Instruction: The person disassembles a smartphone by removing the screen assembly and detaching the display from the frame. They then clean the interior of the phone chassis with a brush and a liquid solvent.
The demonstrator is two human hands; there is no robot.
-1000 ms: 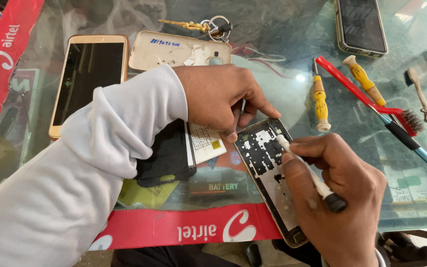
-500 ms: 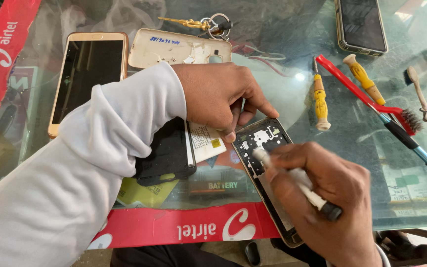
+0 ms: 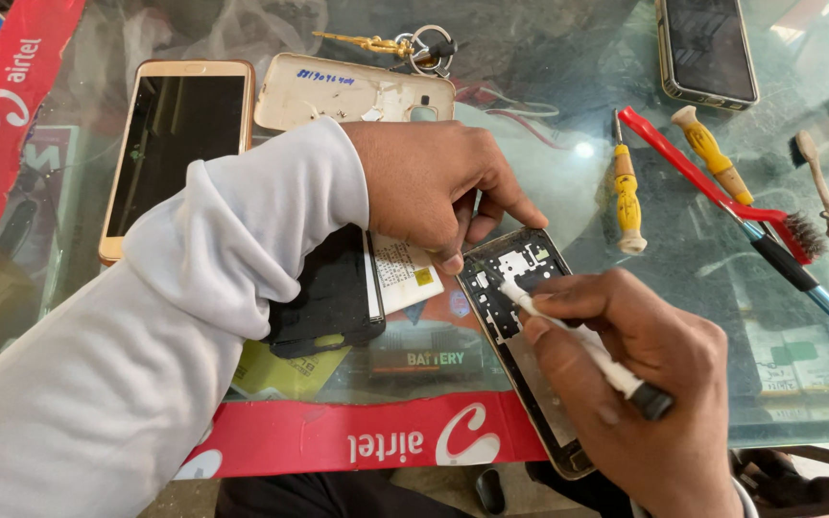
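An opened phone body [image 3: 510, 288] with its back off lies on the glass counter [image 3: 568, 182], circuit board showing. My left hand [image 3: 434, 187] pinches its upper left edge with thumb and fingers, holding it steady. My right hand [image 3: 645, 384] grips a white pen-like tool with a black end [image 3: 587, 345], and the tool's tip rests on the board near the phone's middle. A black battery with a white label [image 3: 357, 293] lies just left of the phone, partly under my left wrist.
A gold phone [image 3: 179, 144] and a beige back cover [image 3: 352, 91] lie at the back left, keys [image 3: 405, 43] behind them. Yellow screwdrivers [image 3: 626, 192], a red brush [image 3: 722, 187] and other tools lie at right. A dark phone [image 3: 707, 48] sits far right. Red counter edge [image 3: 338, 441] runs below.
My right hand has slid the tool's tip leftward and down across the board, from near the phone's right edge toward its middle. My left hand has stayed on the phone's edge.
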